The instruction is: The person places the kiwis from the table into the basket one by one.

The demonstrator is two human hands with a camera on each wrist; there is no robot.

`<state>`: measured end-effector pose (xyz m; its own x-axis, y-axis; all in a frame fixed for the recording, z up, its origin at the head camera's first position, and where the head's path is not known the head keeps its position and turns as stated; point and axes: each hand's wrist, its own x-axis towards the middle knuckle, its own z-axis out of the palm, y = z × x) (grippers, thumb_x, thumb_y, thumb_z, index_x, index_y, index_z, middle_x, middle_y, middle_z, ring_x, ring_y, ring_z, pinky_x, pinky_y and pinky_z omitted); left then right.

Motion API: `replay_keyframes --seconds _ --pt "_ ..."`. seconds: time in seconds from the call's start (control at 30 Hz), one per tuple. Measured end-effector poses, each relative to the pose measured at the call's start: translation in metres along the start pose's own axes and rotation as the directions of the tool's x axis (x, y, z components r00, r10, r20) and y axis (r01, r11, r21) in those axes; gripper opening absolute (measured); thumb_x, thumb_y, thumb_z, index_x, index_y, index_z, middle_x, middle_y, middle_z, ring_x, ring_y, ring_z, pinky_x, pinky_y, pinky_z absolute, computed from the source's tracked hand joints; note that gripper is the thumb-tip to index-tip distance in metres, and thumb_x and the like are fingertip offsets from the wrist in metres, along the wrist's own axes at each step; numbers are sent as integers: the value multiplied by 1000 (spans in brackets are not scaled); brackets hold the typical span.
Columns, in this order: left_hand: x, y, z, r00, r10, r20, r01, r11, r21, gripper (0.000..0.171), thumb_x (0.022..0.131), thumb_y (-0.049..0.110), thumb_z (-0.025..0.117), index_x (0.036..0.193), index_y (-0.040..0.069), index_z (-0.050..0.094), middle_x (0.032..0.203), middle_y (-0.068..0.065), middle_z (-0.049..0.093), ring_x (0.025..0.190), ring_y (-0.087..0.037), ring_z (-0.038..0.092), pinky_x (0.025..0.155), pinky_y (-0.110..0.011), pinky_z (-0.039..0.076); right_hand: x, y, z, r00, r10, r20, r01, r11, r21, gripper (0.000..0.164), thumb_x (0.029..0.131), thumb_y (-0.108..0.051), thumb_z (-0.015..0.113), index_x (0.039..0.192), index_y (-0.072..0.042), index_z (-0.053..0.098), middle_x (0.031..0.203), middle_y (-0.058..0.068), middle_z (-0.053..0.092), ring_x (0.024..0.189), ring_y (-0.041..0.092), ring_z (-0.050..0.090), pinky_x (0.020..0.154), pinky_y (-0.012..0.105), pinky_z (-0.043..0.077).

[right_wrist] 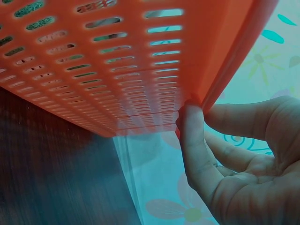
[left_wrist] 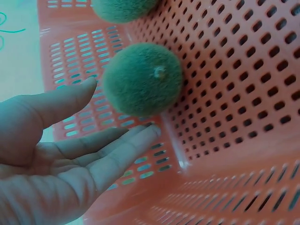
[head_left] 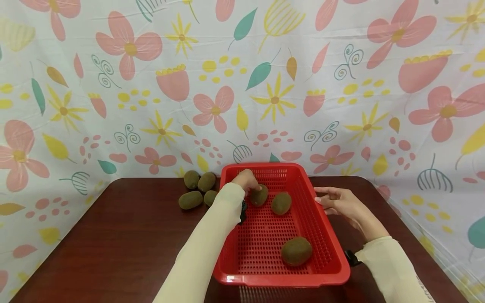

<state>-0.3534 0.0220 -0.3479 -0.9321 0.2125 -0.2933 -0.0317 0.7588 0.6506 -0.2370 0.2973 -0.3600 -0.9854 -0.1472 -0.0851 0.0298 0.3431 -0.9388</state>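
Observation:
A red plastic basket (head_left: 261, 280) with slotted walls stands on the table and holds three brown, fuzzy kiwis. My left hand (head_left: 247, 181) reaches inside, at the far left corner, beside one kiwi (head_left: 259, 195). In the left wrist view its thumb stands apart from that kiwi (left_wrist: 143, 79), and its fingers lie extended just below the fruit; contact is hard to tell. A second kiwi (head_left: 281, 203) lies close by on the right, and a third kiwi (head_left: 297, 251) near the front. At the right rim, my right hand (right_wrist: 243, 159) pinches the basket edge between thumb and fingers.
Left of the basket, several more kiwis (head_left: 190, 200) lie on the dark brown table (head_left: 113, 240), one partly hidden by the left sleeve. A white cloth (head_left: 227, 84) printed with flowers and leaves hangs behind the table and along its sides.

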Motion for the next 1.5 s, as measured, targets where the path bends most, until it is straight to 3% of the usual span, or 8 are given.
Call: replay_keyframes --seconds 0.1,0.2,0.4,0.7,1.0,1.13,1.27,1.5 --pt "-4 3 -7 999 25 23 -25 1000 -9 21 88 11 71 100 -6 64 101 -21 63 89 -34 65 71 -37 56 0 1 -1 1000 4 0 -4 1000 -5 65 93 -23 66 143 6 38 102 11 68 88 17 68 77 36 57" --pt "-7 5 -15 999 43 21 -42 998 -36 29 89 10 70 109 -8 60 106 -23 63 96 -37 66 84 -44 54 1 2 -1 1000 5 -3 -5 1000 -6 66 93 -24 66 144 5 38 104 12 68 89 18 68 77 36 57" --pt "-15 5 -34 997 74 13 -73 993 -88 38 91 10 66 121 -11 54 115 -26 62 99 -36 66 86 -40 54 2 4 -2 1000 5 -1 -5 1000 0 65 93 -24 66 144 4 38 103 11 68 88 16 67 77 35 57" --pt "-32 -14 -72 987 159 -26 -161 962 -221 28 94 6 61 115 -12 60 119 -26 61 102 -35 64 84 -35 55 2 3 -3 1000 7 -2 -7 1000 8 64 93 -23 65 144 5 38 101 7 68 87 14 68 76 34 57" --pt "-49 -47 -107 979 182 -93 -199 949 -244 32 95 5 59 120 -14 57 116 -31 60 99 -37 65 83 -35 55 3 1 -1 1000 2 -1 -2 1000 0 65 93 -23 66 144 5 38 101 8 68 86 14 68 76 35 57" --pt "-53 -68 -118 978 165 -130 -192 952 -238 33 94 4 60 120 -16 57 112 -30 61 76 -22 68 75 -29 57 4 2 -1 1000 3 -3 -3 1000 -12 65 93 -24 66 144 5 38 102 9 68 87 14 67 77 36 57" --pt "-57 -88 -124 982 123 -144 -156 957 -244 33 94 4 60 119 -17 56 112 -29 62 64 -8 61 74 -28 57 5 3 0 1000 1 -3 -1 1000 -9 66 92 -24 67 144 5 38 102 10 68 87 15 67 77 37 57" --pt "-57 -121 -127 983 93 -156 -123 973 -194 33 94 0 59 120 -19 54 114 -30 60 70 -13 62 79 -34 56 4 3 0 1000 7 0 -7 1000 -10 66 93 -24 66 144 5 37 102 9 68 88 14 67 77 37 57"
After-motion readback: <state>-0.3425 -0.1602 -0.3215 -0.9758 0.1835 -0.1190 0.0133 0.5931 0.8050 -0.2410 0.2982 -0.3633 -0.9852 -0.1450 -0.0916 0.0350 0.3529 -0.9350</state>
